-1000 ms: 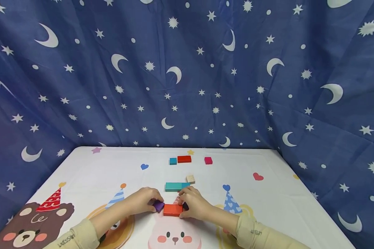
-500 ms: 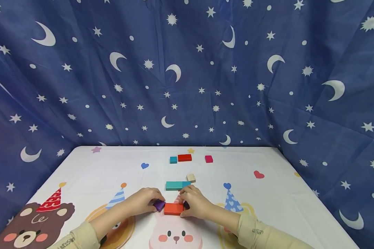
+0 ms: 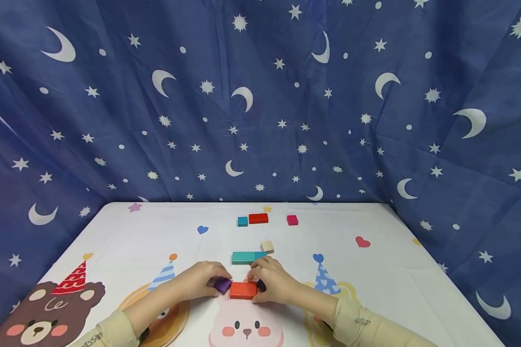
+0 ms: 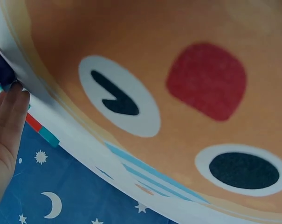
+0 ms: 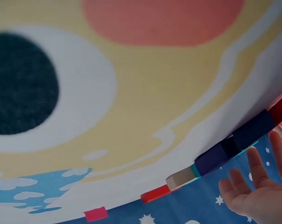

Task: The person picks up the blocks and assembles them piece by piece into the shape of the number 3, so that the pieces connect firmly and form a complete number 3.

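Note:
In the head view my left hand (image 3: pixel 201 279) pinches a purple block (image 3: pixel 223 285) between thumb and fingers. The block sits at a slant beside the left end of a red block (image 3: pixel 243 290), which lies flat on the table. My right hand (image 3: pixel 275 282) grips a dark block (image 3: pixel 261 285) at the red block's right end, with most of it hidden by the fingers. Dark blue shows there in the right wrist view, where the dark block (image 5: pixel 255 127) lines up with the red one (image 5: pixel 281 109). In the left wrist view the purple block (image 4: pixel 4 72) appears at the edge, by the fingertips.
Just beyond the hands lie a teal block (image 3: pixel 243 258) with a blue part at its right end, and a plain wooden block (image 3: pixel 267 246). Farther back are a small blue block (image 3: pixel 242 221), a red block (image 3: pixel 258 219) and a pink block (image 3: pixel 292 220). A starry curtain (image 3: pixel 260 120) hangs behind the table.

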### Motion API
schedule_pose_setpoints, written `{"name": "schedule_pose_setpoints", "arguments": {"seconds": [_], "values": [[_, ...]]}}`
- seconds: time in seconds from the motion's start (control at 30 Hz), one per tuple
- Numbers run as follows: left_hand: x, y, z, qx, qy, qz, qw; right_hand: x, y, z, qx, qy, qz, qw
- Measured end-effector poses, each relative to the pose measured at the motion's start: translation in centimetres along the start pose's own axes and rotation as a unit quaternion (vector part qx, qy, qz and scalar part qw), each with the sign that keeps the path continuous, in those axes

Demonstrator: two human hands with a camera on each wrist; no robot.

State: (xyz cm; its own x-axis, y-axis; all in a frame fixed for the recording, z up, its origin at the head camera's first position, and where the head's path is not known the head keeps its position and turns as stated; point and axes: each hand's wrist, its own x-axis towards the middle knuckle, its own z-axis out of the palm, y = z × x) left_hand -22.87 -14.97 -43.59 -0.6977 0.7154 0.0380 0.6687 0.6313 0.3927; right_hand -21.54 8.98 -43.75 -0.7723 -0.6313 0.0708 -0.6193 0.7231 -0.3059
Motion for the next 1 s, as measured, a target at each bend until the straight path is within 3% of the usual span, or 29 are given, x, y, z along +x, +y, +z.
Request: {"name": "schedule_pose_setpoints", "arguments": {"seconds": [0.33, 0.47, 0.73, 1.0], "values": [[-0.4, 0.3, -0.7, -0.026, -0.008, 0.002, 0.9996, -0.2, 0.1, -0.6, 0.028, -0.011, -0.012, 0.9995], [-0.2, 0.4, -1.6, -0.026, -0.008, -0.002, 0.9996, -0.1, 0.4, -1.2, 0.029, 0.001, -0.015, 0.9995], [1.3, 0.7, -3.9, 0.007, 0.051, -0.030, 0.9982, 0.8, 2.1, -3.7, 0.094, 0.098, 0.004, 0.9907], [2.2, 0.9, -2.3, -0.002, 0.105, -0.064, 0.9924, 0.9, 3.7, -4.1, 0.109, 0.138, 0.043, 0.9835]]}}
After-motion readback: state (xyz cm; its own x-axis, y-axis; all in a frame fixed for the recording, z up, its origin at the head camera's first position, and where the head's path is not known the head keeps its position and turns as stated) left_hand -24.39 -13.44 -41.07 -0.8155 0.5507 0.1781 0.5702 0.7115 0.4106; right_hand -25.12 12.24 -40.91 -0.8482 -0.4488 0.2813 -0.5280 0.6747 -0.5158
